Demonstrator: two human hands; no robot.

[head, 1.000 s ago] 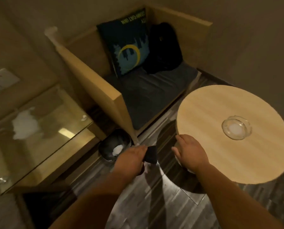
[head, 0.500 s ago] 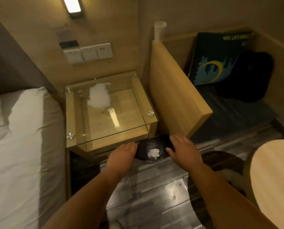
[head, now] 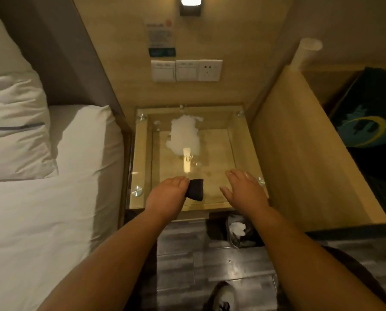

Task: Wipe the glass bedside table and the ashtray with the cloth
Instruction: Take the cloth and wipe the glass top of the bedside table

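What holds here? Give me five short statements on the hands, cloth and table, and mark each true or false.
1. The left hand grips the dark cloth. True.
2. The right hand holds a cloth too. False: it is open and holds nothing.
3. Both hands are over the glass table. True.
4. The ashtray stands on the table. False: no ashtray is in view.
5. The bed lies right of the table. False: it lies to its left.
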